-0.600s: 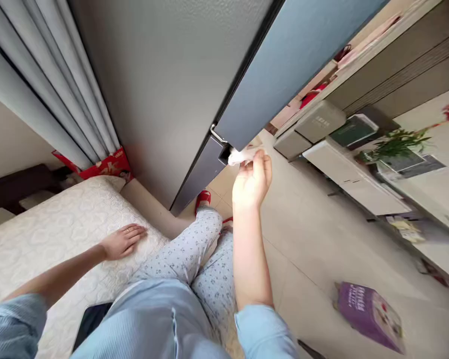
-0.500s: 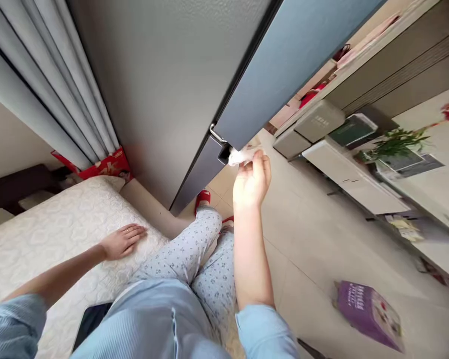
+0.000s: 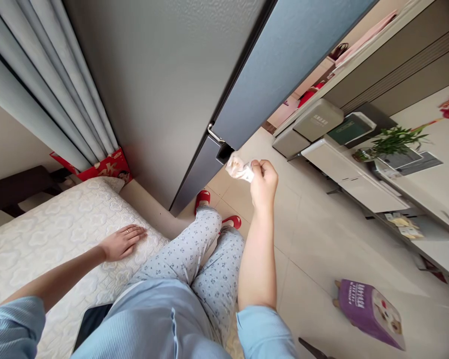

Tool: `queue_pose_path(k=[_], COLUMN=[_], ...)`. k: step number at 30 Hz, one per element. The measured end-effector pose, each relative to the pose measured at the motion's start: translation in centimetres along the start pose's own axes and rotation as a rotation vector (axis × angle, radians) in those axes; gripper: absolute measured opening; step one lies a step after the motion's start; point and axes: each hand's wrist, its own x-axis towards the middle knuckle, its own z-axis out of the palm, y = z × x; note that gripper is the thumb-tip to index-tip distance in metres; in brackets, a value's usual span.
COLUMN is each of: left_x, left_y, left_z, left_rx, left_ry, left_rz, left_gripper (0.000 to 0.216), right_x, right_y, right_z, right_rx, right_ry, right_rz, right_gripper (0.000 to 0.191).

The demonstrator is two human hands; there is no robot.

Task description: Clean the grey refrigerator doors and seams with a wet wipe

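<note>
Left hand (image 3: 121,243) open, palm down, fingers spread on the quilted bedspread (image 3: 48,254); flat contact suggests it braces the seated body. Grey door (image 3: 160,94) stands ahead, its metal handle (image 3: 214,133) above a dark slot (image 3: 224,153). Crumpled paper tissue (image 3: 239,168) sits just beside that slot, not touching it as far as visible, apparently held there for access. Right hand (image 3: 263,183) closed, pinching the tissue; right forearm (image 3: 257,259) raised, wrist bent.
</note>
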Motion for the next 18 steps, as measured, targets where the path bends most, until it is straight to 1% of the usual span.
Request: queue_pose_path(k=[1,2,3,5,6,9,11,12,14,16,18], left_x=[0.0,0.0,0.0,-0.1,-0.1,-0.3,-0.4,-0.4,-0.4,-0.3,-0.2], left_y=[0.0,0.0,0.0,-0.1,-0.1,-0.2,-0.3,-0.3,-0.3,-0.3,-0.2], left_z=[0.0,0.0,0.1,0.1,0.2,0.4,0.5,0.5,0.5,0.4,0.3], left_rx=[0.0,-0.002,-0.008,-0.021,-0.022,0.0,0.01,0.007,-0.009,-0.023,-0.017], left_ry=[0.0,-0.001,-0.005,-0.016,-0.021,-0.034,-0.037,-0.039,-0.04,-0.036,-0.024], left_rz=[-0.002,-0.004,-0.006,-0.006,-0.006,-0.008,-0.013,-0.015,-0.019,-0.018,-0.011], left_gripper=[0.05,0.05,0.05,0.051,0.051,0.051,0.051,0.051,0.052,0.053,0.053], right_x=[0.2,0.3,0.4,0.7,0.8,1.2,1.4,1.5,1.5,1.4,1.3], right_y=[0.4,0.7,1.0,1.3,1.3,0.8,0.2,-0.1,-0.8,-1.4,-1.7], right_z=[-0.6,-1.1,-1.5,-1.9,-1.9,-1.6,-1.2,-1.0,-0.6,-0.3,0.0], right_rx=[-0.12,-0.185,-0.198,-0.115,-0.05,0.178,0.29,0.33,0.393,0.431,0.432], right_ry=[0.03,0.08,0.139,0.221,0.225,0.178,0.168,0.153,0.072,-0.02,-0.071], right_rz=[-0.02,-0.034,-0.047,-0.06,-0.063,-0.036,-0.003,0.016,0.065,0.108,0.126], right_gripper=[0.034,0.034,0.035,0.036,0.035,0.035,0.039,0.042,0.05,0.048,0.045])
